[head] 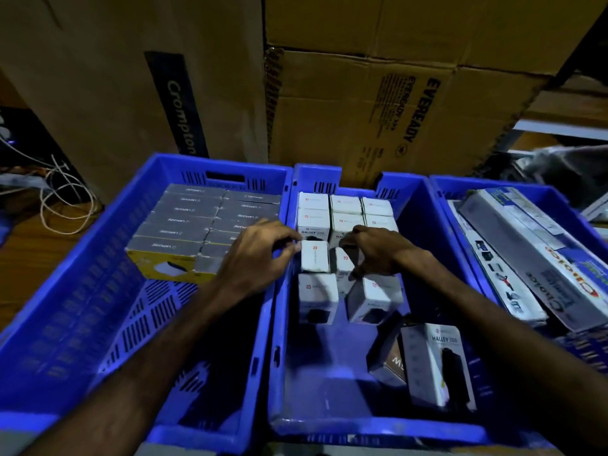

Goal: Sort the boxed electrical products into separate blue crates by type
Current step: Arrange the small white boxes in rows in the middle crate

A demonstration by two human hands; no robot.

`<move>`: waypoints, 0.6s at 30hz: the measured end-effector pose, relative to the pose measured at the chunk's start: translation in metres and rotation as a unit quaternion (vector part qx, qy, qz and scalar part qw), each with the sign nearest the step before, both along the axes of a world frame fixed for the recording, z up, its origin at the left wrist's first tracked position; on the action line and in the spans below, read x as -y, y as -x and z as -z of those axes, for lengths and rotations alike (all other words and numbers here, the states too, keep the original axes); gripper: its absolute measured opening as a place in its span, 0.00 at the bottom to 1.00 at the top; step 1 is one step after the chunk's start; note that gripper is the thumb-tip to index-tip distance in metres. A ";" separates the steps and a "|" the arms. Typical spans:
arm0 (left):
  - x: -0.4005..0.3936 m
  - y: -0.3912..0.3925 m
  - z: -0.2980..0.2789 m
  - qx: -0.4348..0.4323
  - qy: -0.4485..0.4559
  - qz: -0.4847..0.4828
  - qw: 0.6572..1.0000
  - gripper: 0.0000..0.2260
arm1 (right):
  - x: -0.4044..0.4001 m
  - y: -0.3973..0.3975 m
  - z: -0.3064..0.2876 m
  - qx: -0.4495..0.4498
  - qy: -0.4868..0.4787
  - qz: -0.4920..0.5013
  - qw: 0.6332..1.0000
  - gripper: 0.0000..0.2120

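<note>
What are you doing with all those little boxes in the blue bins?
A person is sorting boxed products into blue crates. Both hands are in the middle crate, lining up small white boxes into rows. The left hand pinches one white box and the right hand grips the box beside it. Two neat rows already stand at the back, and a few white boxes lie loose nearer the front. The left crate holds rows of grey boxes. The right crate holds long boxes.
</note>
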State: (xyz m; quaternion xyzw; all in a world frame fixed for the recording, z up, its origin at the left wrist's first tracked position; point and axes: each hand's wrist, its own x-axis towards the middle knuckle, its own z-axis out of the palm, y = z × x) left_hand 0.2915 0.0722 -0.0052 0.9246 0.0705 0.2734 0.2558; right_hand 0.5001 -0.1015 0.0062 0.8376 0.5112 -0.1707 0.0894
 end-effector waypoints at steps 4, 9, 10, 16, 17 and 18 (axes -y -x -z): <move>0.001 0.000 0.002 0.003 -0.034 0.018 0.999 0.05 | 0.013 0.001 0.008 0.005 0.035 0.015 0.999 0.41; -0.002 -0.001 0.003 -0.003 -0.037 0.026 0.999 0.06 | 0.029 0.007 0.011 -0.021 0.035 0.048 0.998 0.33; -0.002 -0.001 0.004 -0.006 -0.038 0.027 0.999 0.06 | 0.029 0.004 0.011 -0.057 0.029 0.057 0.996 0.31; -0.006 -0.001 0.005 -0.010 -0.022 0.031 0.999 0.05 | -0.002 -0.003 0.002 -0.110 -0.110 0.062 0.986 0.16; -0.006 -0.001 0.004 -0.008 -0.017 0.027 0.999 0.05 | -0.009 0.000 0.003 -0.101 -0.111 0.050 0.987 0.19; -0.007 -0.001 0.004 -0.008 -0.012 0.023 1.000 0.05 | -0.018 0.004 0.004 -0.095 -0.103 0.037 0.989 0.23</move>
